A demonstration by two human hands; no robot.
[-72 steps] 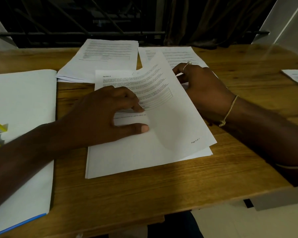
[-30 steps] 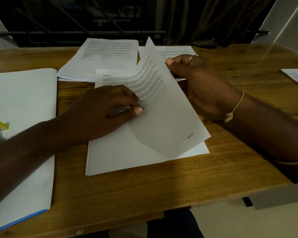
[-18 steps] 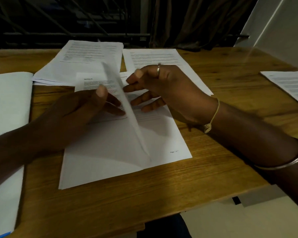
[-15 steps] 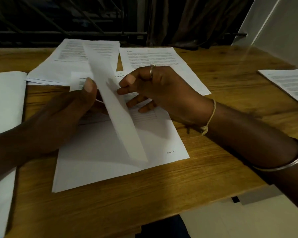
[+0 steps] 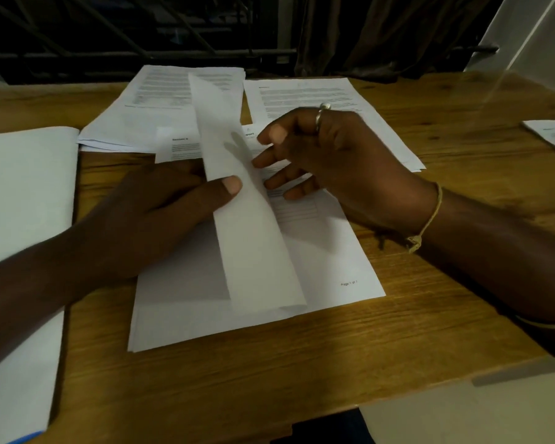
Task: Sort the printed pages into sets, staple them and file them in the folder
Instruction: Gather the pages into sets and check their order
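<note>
sheet point(image 5: 247, 238): upright, btwn left hand point(image 5: 148, 219) & right hand point(image 5: 340, 161)
stack point(image 5: 205, 318): under both hands, on table point(image 5: 302, 373)
folder point(image 5: 23, 219): left of left hand
L pile point(image 5: 161, 116), R pile point(image 5: 305, 91): behind hands

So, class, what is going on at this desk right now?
A person is sorting printed pages. The left hand pinches a lifted sheet, standing it on edge above the near stack on the table. The right hand hovers open beside it, fingers spread over the stack's top page. Two more piles lie farther back, and the folder lies at the left.
</note>
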